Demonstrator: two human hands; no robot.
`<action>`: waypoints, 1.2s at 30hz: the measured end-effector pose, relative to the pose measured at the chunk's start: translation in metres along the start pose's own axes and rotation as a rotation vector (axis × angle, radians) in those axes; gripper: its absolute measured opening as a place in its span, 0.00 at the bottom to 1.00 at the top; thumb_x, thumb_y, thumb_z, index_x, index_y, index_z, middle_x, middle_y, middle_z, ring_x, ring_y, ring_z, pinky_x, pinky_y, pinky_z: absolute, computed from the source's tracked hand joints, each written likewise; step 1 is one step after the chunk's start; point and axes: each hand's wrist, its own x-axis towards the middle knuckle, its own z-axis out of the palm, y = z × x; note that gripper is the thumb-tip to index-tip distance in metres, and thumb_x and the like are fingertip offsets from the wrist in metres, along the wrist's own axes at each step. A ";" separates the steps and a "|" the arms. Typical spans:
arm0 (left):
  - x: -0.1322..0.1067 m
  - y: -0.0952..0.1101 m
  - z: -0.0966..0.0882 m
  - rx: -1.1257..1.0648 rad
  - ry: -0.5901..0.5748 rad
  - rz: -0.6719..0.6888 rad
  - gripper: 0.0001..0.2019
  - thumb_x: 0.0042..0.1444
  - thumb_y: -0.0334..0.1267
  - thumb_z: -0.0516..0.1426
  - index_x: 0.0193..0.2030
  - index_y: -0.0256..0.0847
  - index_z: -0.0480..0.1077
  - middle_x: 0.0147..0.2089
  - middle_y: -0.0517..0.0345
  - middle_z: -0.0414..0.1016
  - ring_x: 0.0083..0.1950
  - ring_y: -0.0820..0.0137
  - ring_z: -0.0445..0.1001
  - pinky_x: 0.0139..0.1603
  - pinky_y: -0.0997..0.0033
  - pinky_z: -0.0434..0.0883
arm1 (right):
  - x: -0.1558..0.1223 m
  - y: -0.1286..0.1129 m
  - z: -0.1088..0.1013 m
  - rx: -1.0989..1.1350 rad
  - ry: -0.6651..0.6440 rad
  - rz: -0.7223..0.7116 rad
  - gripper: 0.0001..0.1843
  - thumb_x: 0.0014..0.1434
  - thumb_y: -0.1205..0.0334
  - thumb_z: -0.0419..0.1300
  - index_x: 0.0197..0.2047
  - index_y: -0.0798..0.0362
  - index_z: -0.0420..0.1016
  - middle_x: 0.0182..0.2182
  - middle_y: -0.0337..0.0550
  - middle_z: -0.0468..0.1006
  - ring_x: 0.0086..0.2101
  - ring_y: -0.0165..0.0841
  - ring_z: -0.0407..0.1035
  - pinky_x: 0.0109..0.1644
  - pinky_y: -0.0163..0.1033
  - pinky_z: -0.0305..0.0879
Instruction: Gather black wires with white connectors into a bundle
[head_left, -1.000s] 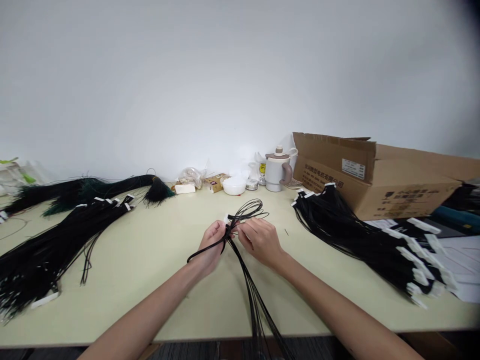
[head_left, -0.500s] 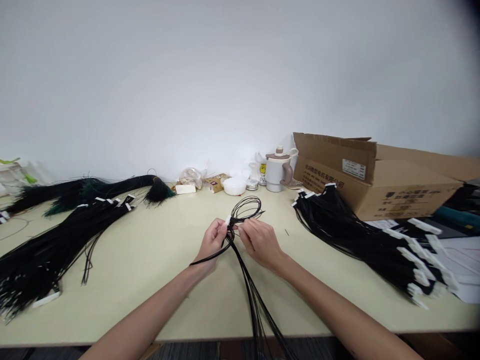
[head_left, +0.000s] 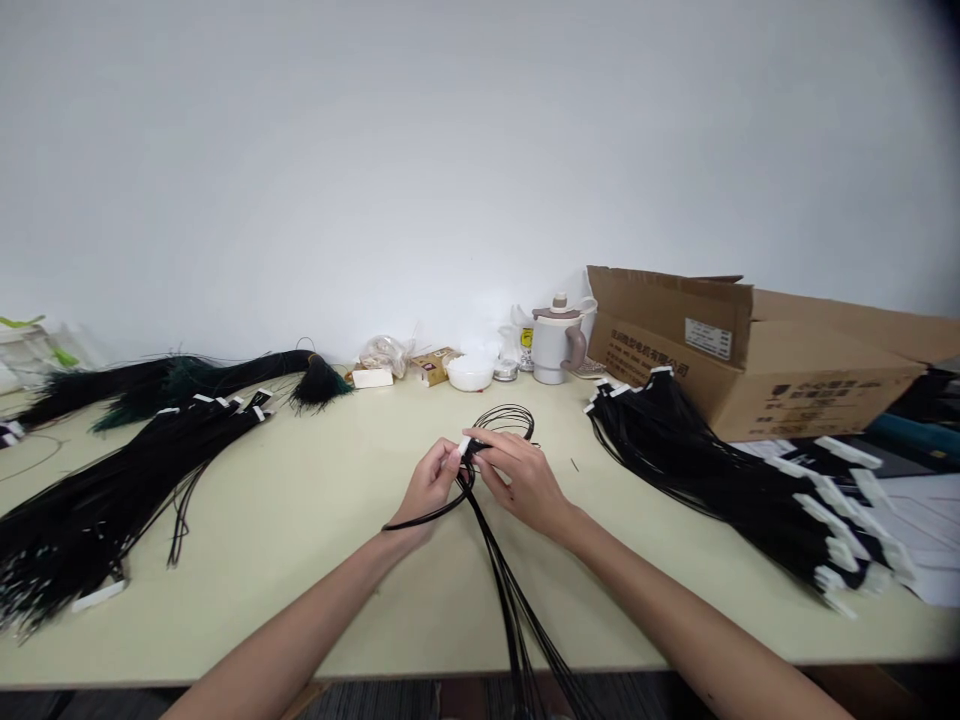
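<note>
In the centre of the frame, my left hand [head_left: 433,482] pinches a small white plastic connector [head_left: 464,446] on a looped bundle of thin black wires [head_left: 493,548]. My right hand [head_left: 521,478] pinches the bundle just beside it, forefinger extended. The wires trail past the front edge, lower centre; pale yellow-green tabletop [head_left: 330,510] stretches between black wire piles [head_left: 135,490] left and right.
</note>
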 end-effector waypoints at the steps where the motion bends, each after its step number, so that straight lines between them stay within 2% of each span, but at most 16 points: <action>1: 0.000 0.000 0.000 0.002 -0.005 -0.002 0.15 0.49 0.49 0.53 0.28 0.36 0.62 0.26 0.59 0.64 0.30 0.77 0.62 0.34 0.79 0.60 | 0.000 0.000 0.000 0.009 0.007 0.008 0.07 0.58 0.69 0.48 0.30 0.55 0.64 0.47 0.44 0.69 0.39 0.29 0.65 0.43 0.38 0.60; 4: -0.001 0.000 0.001 -0.019 -0.008 -0.017 0.15 0.48 0.48 0.53 0.28 0.36 0.62 0.26 0.59 0.64 0.29 0.78 0.62 0.34 0.79 0.60 | 0.000 0.000 0.000 0.011 0.009 0.017 0.08 0.58 0.69 0.48 0.29 0.55 0.65 0.46 0.45 0.70 0.39 0.30 0.65 0.42 0.38 0.61; 7: -0.001 -0.001 0.003 -0.138 0.009 -0.082 0.14 0.48 0.46 0.54 0.28 0.35 0.62 0.26 0.59 0.65 0.29 0.79 0.62 0.33 0.80 0.59 | 0.002 0.005 0.000 -0.024 -0.011 -0.016 0.08 0.58 0.68 0.49 0.30 0.54 0.66 0.47 0.43 0.69 0.41 0.31 0.64 0.44 0.40 0.60; 9: 0.000 -0.001 0.003 -0.280 0.021 -0.139 0.12 0.49 0.44 0.54 0.29 0.35 0.62 0.29 0.57 0.68 0.31 0.78 0.65 0.35 0.79 0.61 | 0.003 0.012 -0.001 -0.087 0.007 -0.053 0.05 0.58 0.67 0.50 0.32 0.53 0.67 0.49 0.43 0.67 0.45 0.33 0.62 0.48 0.43 0.58; 12: 0.003 0.001 0.000 -0.474 0.039 -0.273 0.08 0.49 0.38 0.55 0.32 0.35 0.62 0.39 0.52 0.72 0.39 0.74 0.70 0.40 0.76 0.63 | 0.003 0.032 -0.008 -0.194 0.115 -0.042 0.03 0.57 0.64 0.53 0.35 0.53 0.65 0.48 0.47 0.66 0.48 0.36 0.60 0.52 0.47 0.54; 16: 0.004 0.003 -0.006 -0.563 -0.007 -0.441 0.06 0.49 0.33 0.55 0.33 0.34 0.62 0.47 0.46 0.70 0.46 0.67 0.71 0.44 0.72 0.65 | -0.003 0.061 -0.025 -0.274 0.220 0.114 0.08 0.55 0.61 0.55 0.37 0.55 0.60 0.46 0.52 0.65 0.46 0.38 0.60 0.48 0.46 0.57; 20: 0.002 0.005 -0.006 -0.587 -0.090 -0.515 0.08 0.48 0.35 0.55 0.35 0.34 0.63 0.51 0.45 0.68 0.47 0.63 0.72 0.47 0.65 0.66 | -0.008 0.078 -0.035 -0.395 0.252 0.103 0.10 0.55 0.58 0.56 0.35 0.55 0.60 0.41 0.51 0.67 0.41 0.38 0.61 0.44 0.45 0.59; 23: 0.001 0.007 -0.005 -0.625 -0.102 -0.513 0.08 0.49 0.35 0.55 0.35 0.33 0.64 0.50 0.44 0.69 0.48 0.64 0.71 0.52 0.63 0.64 | -0.008 0.077 -0.035 -0.492 0.260 0.044 0.09 0.55 0.60 0.56 0.36 0.55 0.61 0.38 0.49 0.68 0.39 0.36 0.62 0.42 0.43 0.60; 25: 0.001 0.007 -0.004 -0.656 -0.087 -0.492 0.07 0.49 0.34 0.54 0.34 0.32 0.64 0.50 0.43 0.69 0.49 0.65 0.70 0.55 0.64 0.62 | -0.006 0.070 -0.033 -0.556 0.281 -0.017 0.11 0.54 0.62 0.57 0.40 0.56 0.63 0.40 0.50 0.68 0.42 0.37 0.61 0.44 0.45 0.61; 28: 0.002 0.009 -0.004 -0.701 -0.057 -0.475 0.05 0.50 0.33 0.54 0.31 0.32 0.65 0.46 0.45 0.72 0.47 0.66 0.71 0.55 0.64 0.61 | -0.004 0.050 -0.027 -0.576 0.289 -0.264 0.14 0.54 0.68 0.57 0.45 0.55 0.64 0.43 0.48 0.68 0.46 0.35 0.59 0.50 0.46 0.60; 30: 0.003 0.011 -0.004 -0.709 -0.021 -0.477 0.04 0.50 0.32 0.53 0.30 0.32 0.65 0.37 0.50 0.74 0.40 0.70 0.73 0.52 0.65 0.62 | -0.003 0.035 -0.021 -0.508 0.192 -0.498 0.12 0.56 0.70 0.55 0.45 0.55 0.65 0.42 0.44 0.68 0.46 0.30 0.60 0.53 0.43 0.60; 31: 0.003 0.012 -0.004 -0.703 0.000 -0.482 0.04 0.50 0.31 0.52 0.29 0.33 0.65 0.32 0.54 0.74 0.35 0.73 0.72 0.49 0.67 0.63 | -0.002 0.029 -0.017 -0.475 0.142 -0.569 0.11 0.56 0.71 0.54 0.44 0.56 0.66 0.41 0.43 0.69 0.45 0.28 0.61 0.54 0.41 0.60; 33: 0.003 0.013 -0.003 -0.682 0.033 -0.503 0.04 0.51 0.31 0.51 0.29 0.34 0.66 0.24 0.59 0.71 0.27 0.77 0.69 0.41 0.71 0.63 | -0.001 0.020 -0.008 -0.436 0.072 -0.629 0.10 0.56 0.72 0.54 0.43 0.57 0.67 0.39 0.40 0.70 0.43 0.26 0.61 0.54 0.39 0.61; 36: 0.002 0.015 -0.002 -0.670 0.023 -0.536 0.05 0.51 0.31 0.51 0.29 0.35 0.66 0.24 0.60 0.70 0.25 0.77 0.66 0.34 0.74 0.59 | -0.002 0.018 0.002 -0.400 0.034 -0.619 0.09 0.57 0.73 0.53 0.42 0.57 0.67 0.37 0.38 0.70 0.42 0.25 0.62 0.51 0.38 0.63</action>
